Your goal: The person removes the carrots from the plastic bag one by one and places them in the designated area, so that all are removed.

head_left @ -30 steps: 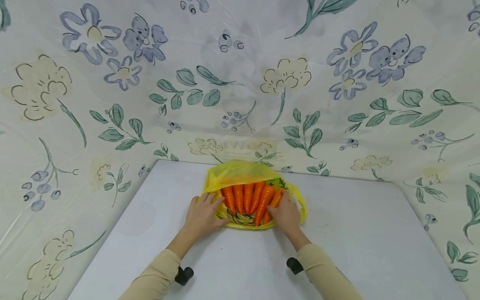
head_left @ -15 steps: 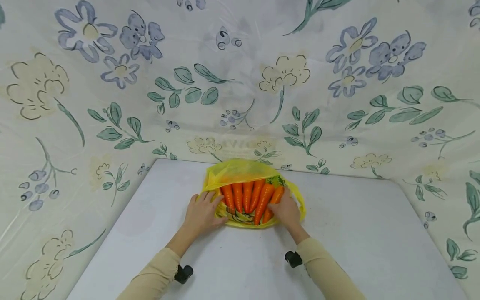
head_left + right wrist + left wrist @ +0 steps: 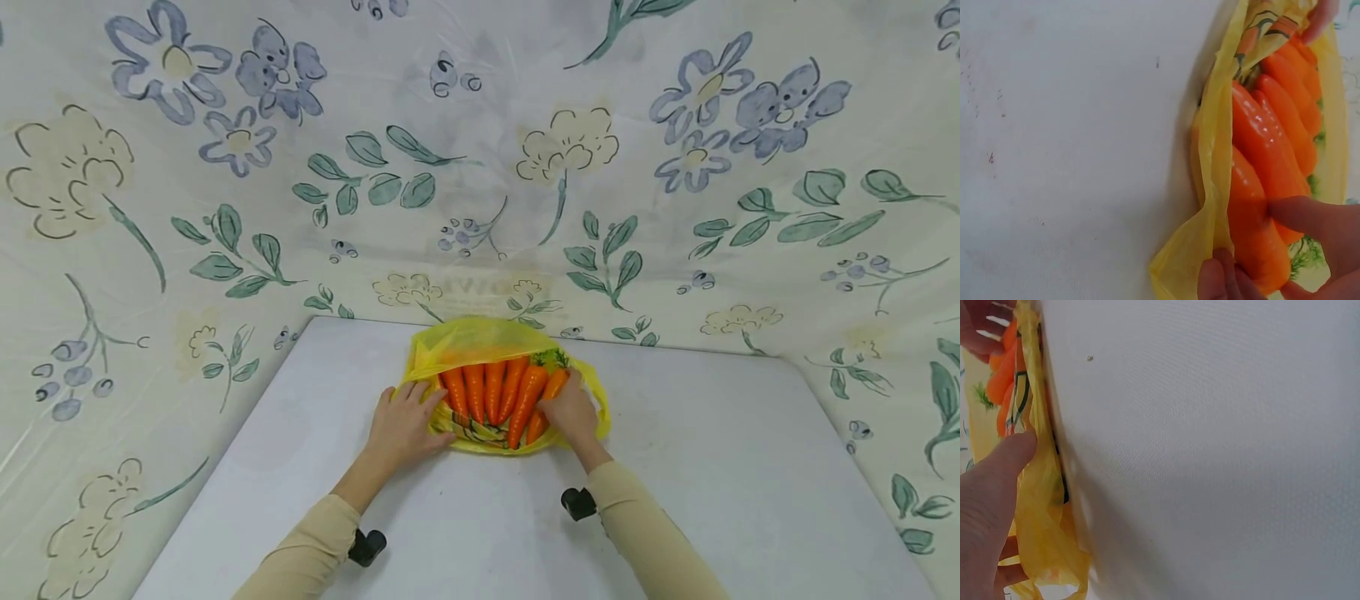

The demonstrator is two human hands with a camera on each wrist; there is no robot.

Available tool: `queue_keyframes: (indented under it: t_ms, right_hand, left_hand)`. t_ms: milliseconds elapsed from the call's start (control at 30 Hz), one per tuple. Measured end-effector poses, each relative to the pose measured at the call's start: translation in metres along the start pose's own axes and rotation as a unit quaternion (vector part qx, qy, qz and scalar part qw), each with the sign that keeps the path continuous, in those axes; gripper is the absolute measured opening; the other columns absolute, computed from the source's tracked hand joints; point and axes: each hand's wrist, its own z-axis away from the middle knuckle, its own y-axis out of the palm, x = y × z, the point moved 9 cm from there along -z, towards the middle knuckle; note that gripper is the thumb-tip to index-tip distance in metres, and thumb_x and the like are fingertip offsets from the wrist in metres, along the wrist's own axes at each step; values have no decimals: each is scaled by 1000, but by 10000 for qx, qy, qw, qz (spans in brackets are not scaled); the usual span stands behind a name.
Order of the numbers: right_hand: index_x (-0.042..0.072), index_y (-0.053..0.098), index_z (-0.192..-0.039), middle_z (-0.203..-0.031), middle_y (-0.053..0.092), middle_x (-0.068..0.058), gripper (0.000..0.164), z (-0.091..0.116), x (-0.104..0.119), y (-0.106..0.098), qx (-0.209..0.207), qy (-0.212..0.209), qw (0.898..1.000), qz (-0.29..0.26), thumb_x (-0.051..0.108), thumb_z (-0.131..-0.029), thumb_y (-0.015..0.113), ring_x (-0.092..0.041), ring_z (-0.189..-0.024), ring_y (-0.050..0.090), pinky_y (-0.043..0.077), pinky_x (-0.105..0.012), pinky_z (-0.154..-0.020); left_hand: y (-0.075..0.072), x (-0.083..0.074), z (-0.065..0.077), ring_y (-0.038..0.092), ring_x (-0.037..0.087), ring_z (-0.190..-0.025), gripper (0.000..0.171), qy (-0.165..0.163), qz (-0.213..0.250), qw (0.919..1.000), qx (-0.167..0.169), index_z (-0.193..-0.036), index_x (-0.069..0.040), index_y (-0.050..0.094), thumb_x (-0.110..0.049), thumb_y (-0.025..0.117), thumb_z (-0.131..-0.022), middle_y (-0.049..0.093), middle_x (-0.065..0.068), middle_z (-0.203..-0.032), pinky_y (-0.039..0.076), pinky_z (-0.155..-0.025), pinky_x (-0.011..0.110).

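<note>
The right hand [image 3: 572, 412] is gripping the rightmost carrot [image 3: 556, 384] inside a yellow bag [image 3: 480, 336].
In the head view, the bag is lying near the far edge of a white table [image 3: 712, 467], its mouth facing the person, with a row of carrots [image 3: 493, 392] showing inside and green tops [image 3: 551, 359] poking up at the right; the left hand [image 3: 405, 425] is resting spread on the bag's left side. In the left wrist view, the left thumb is touching the bag's front rim while fingers are showing apart from it, partly hidden by the yellow plastic. In the right wrist view, the right thumb is pressing on the held carrot from above and the fingers are curling round its other side, next to the bag's wall.
</note>
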Motion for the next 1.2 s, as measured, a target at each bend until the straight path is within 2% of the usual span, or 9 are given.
queue_keyframes:
  t_ms: [100, 200, 400, 500, 600, 733, 1000, 1200]
  right_hand:
    - [3, 22, -153, -127, 57, -27, 84, -1, -1, -1, -43, 65, 9997, -227, 14, -83, 68, -35, -100, 58, 50, -44, -85]
    - [4, 21, -153, -127, 56, -28, 83, 0, -1, -3, -43, 102, 9991, -421, 13, -84, 67, -35, -99, 57, 50, -40, -79]
    - [8, 22, -152, -122, 55, -27, 81, -1, -2, -7, 57, 254, 9958, -877, 10, -84, 65, -29, -84, 56, 46, -27, -59]
    - [11, 21, -153, -126, 52, -27, 80, -3, -2, -7, 107, 376, 9931, -1108, 10, -86, 64, -27, -81, 56, 45, -24, -54]
    - [13, 21, -153, -132, 48, -27, 79, -4, -1, -6, 183, 432, 9900, -1332, 9, -87, 64, -31, -91, 56, 50, -27, -59]
    - [13, 20, -153, -136, 45, -28, 79, -3, 1, -6, 312, 400, 9871, -1518, 8, -88, 64, -35, -102, 54, 57, -35, -71]
    - [16, 19, -153, -136, 43, -26, 77, 6, 6, -3, 800, 317, 9786, -1867, 7, -89, 62, -33, -97, 56, 59, -45, -74]
    - [13, 22, -153, -132, 47, -25, 76, 14, 8, -5, 1001, 138, 9784, -1805, 6, -88, 62, -28, -87, 58, 59, -46, -72]
  left_hand:
    - [1, 0, 0, 49, 39, -126, 74, 4, 20, 10000, -40, -135, -14, 58, -60, 72, -79, 55, 18, -137, 38, -102, 61]
    - [1, 0, 1, 50, 38, -125, 73, 8, 0, 9999, -106, -134, -14, 59, -60, 73, -79, 56, 18, -136, 38, -102, 61]
    - [-2, -1, 2, 51, 38, -122, 71, 75, -52, 9995, -306, -133, -15, 60, -59, 74, -78, 57, 17, -133, 40, -99, 60]
    - [-3, -1, 2, 51, 38, -122, 71, 72, -71, 9994, -328, -133, -15, 60, -58, 74, -78, 57, 17, -133, 40, -99, 60]
    - [-4, -1, 2, 51, 38, -123, 70, 45, -67, 9995, -299, -133, -15, 60, -58, 73, -79, 57, 17, -133, 40, -99, 60]
    - [-4, -1, 2, 51, 38, -123, 70, 35, -77, 9996, -268, -133, -15, 60, -57, 73, -79, 57, 17, -134, 40, -99, 60]
    - [-3, 1, 2, 51, 38, -123, 68, 28, -102, 9995, -311, -133, -15, 60, -56, 72, -80, 57, 17, -134, 41, -98, 59]
    - [-4, 0, 2, 52, 38, -122, 68, 62, -113, 9993, -344, -132, -15, 60, -57, 72, -80, 58, 17, -133, 41, -97, 59]
